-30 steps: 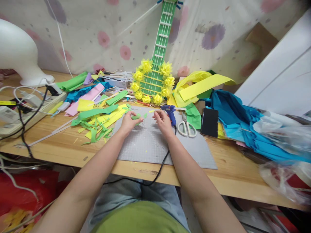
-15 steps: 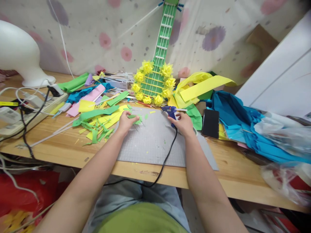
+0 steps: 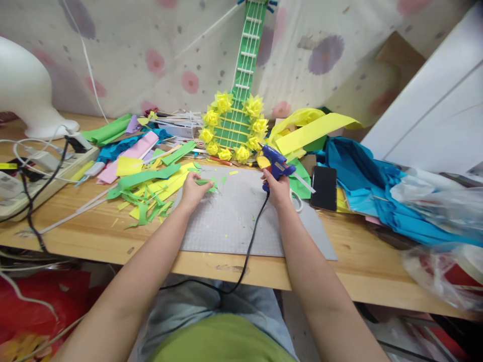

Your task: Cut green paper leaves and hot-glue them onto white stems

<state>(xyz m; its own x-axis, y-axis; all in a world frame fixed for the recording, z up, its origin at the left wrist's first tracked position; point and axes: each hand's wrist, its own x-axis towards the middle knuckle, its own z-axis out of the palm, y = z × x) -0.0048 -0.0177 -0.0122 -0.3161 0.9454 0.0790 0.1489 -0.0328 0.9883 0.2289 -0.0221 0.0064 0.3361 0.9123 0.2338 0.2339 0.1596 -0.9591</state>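
My left hand (image 3: 194,191) pinches a small green paper piece (image 3: 207,184) with thin spiky ends over the left part of the grey cutting mat (image 3: 234,226). In my right hand (image 3: 276,188) is a blue glue gun (image 3: 276,162), held by its handle, its nozzle toward the upper left and a white glue stick out of its back. The gun's black cord (image 3: 249,246) runs down across the mat and off the table edge. Behind the mat stands a green paper guitar (image 3: 241,108) ringed with yellow paper flowers (image 3: 253,106).
Green and yellow paper strips (image 3: 166,188) lie left of the mat. A power strip (image 3: 49,183) and a white foam head (image 3: 26,85) are farther left. Right are scissors (image 3: 298,202), a black phone (image 3: 324,188) and blue paper (image 3: 354,166).
My right hand has closed round the glue gun and lifted it off the mat, turning it. The scissors' handle shows more now. My left hand keeps its pinch, and the view has shifted slightly.
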